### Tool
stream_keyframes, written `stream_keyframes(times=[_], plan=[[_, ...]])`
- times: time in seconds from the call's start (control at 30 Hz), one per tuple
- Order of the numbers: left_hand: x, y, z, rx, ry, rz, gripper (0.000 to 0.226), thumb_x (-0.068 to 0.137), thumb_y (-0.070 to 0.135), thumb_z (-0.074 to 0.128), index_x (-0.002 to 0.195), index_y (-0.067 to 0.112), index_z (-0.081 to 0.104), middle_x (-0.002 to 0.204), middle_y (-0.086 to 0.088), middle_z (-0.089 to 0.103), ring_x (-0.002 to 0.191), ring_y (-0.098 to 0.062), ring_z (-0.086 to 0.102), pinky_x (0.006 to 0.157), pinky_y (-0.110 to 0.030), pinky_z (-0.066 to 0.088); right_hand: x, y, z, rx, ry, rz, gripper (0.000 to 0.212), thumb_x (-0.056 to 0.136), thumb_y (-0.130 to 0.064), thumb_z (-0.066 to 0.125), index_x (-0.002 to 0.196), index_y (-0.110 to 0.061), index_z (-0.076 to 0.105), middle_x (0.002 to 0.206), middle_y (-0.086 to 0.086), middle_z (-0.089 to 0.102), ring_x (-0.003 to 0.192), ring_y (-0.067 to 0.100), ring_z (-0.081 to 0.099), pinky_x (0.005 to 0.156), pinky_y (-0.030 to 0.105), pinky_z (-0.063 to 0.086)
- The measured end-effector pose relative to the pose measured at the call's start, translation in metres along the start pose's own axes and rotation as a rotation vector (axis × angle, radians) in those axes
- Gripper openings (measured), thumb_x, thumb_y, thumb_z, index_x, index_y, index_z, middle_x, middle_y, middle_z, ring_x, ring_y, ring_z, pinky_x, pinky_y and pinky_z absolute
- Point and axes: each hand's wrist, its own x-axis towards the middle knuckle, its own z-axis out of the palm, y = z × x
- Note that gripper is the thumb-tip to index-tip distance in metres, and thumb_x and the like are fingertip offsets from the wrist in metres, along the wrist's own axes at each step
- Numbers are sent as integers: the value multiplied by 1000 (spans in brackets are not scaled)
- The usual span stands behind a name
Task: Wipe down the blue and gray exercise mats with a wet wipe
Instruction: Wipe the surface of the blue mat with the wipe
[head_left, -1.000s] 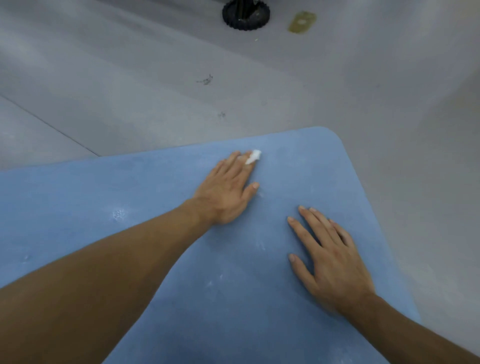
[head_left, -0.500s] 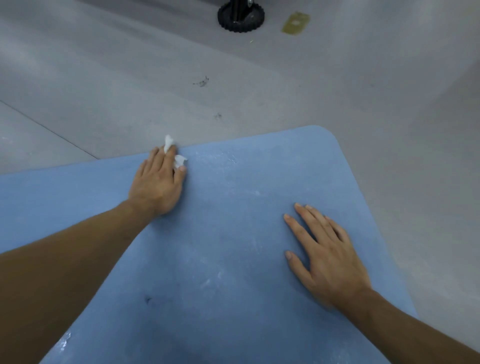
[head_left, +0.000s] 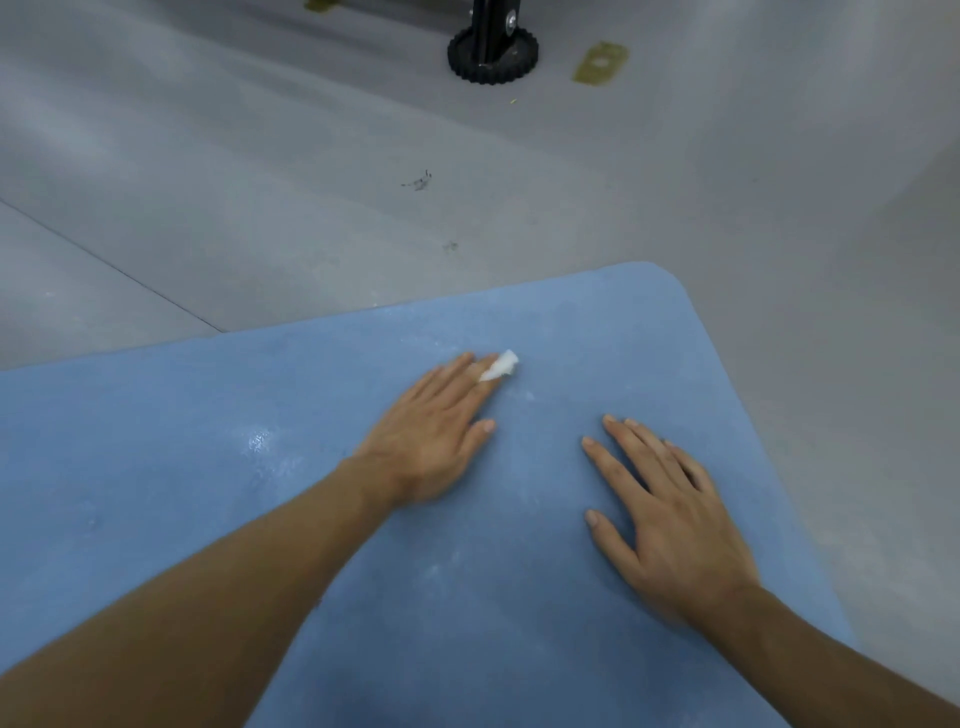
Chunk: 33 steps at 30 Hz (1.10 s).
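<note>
A blue exercise mat (head_left: 156, 467) lies flat on the floor and fills the lower part of the view, its rounded far right corner showing. My left hand (head_left: 431, 431) lies palm down on it with straight fingers, pressing a white wet wipe (head_left: 501, 365) onto the mat; only a small crumpled end of the wipe sticks out past my fingertips. My right hand (head_left: 665, 519) rests flat on the mat to the right, fingers spread, holding nothing. Faint wet streaks and white specks show on the mat. No gray mat is in view.
Gray floor (head_left: 260, 182) surrounds the mat at the back and right. A black post on a round toothed foot (head_left: 492, 52) stands at the far top, with a yellowish tape patch (head_left: 600, 62) beside it. A floor seam runs diagonally at left.
My left hand with the wipe swept left along the mat's far edge, then came back right towards the middle. My right hand stayed put.
</note>
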Motion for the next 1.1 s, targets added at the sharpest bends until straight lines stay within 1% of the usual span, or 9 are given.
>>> stream_keyframes(times=[0.13, 0.37, 0.43, 0.53, 0.63, 0.77, 0.9, 1.0, 1.1], plan=[[-21, -56, -17, -59, 75, -209, 77, 99, 57, 10, 164, 17, 21, 172, 3, 15, 159, -25, 17, 128, -43, 17, 0, 1, 1, -7, -5, -4, 67, 100, -55, 38, 160, -26, 37, 170, -2, 24, 158, 16, 20, 126, 40, 18], [-53, -104, -14, -152, 180, -551, 74, 104, 63, 15, 164, 19, 23, 173, 4, 12, 159, -24, 14, 127, -50, 18, 0, 2, 2, -12, 13, -15, 67, 100, -54, 39, 160, -25, 37, 170, -1, 24, 158, 16, 20, 125, 41, 21], [-53, -87, -15, -161, 185, -534, 77, 103, 62, 18, 165, 17, 22, 172, -1, 17, 158, -28, 15, 127, -48, 16, 0, 2, 3, -10, 13, -17, 67, 100, -54, 39, 160, -25, 37, 170, -1, 24, 158, 16, 20, 125, 41, 21], [-52, -37, -11, -125, 85, -337, 83, 93, 64, 11, 166, 23, 8, 173, 3, 9, 161, -25, 5, 129, -41, 7, 0, 1, 2, -4, 23, -16, 67, 99, -54, 38, 159, -24, 39, 170, -1, 26, 157, 17, 22, 124, 42, 22], [-53, 19, 9, -72, 23, -162, 73, 99, 60, 9, 165, 30, -3, 173, 12, 0, 160, -18, -6, 129, -40, 2, 0, 0, 1, 0, 38, -18, 67, 99, -54, 38, 157, -23, 43, 168, 0, 30, 156, 19, 26, 123, 42, 25], [-59, 48, 28, -14, 0, -72, 69, 104, 56, 10, 166, 28, -2, 173, 14, -4, 158, -11, -14, 129, -35, -7, -1, -2, 0, 5, 34, -12, 68, 98, -54, 37, 157, -22, 43, 168, 0, 31, 156, 19, 27, 122, 42, 25], [-67, 9, 15, -13, 16, -141, 65, 106, 52, 10, 166, 31, -4, 173, 14, -1, 159, -9, -10, 129, -35, 0, 0, -3, 0, 1, 32, -15, 68, 98, -54, 36, 157, -22, 44, 167, 2, 33, 155, 21, 29, 121, 43, 26], [-71, -35, -1, -82, 63, -315, 65, 106, 50, 14, 166, 27, 8, 173, 10, 11, 160, -17, 4, 128, -39, 10, 0, -2, 1, -3, 32, -19, 68, 98, -54, 37, 157, -21, 43, 167, 3, 32, 155, 21, 29, 121, 44, 26], [-86, -86, -11, -111, 161, -559, 61, 111, 41, 28, 165, 17, 17, 172, -4, 20, 158, -28, 17, 128, -41, 14, 0, -1, 1, 0, 40, -22, 68, 98, -54, 36, 158, -22, 42, 168, 2, 32, 155, 21, 29, 121, 44, 27]])
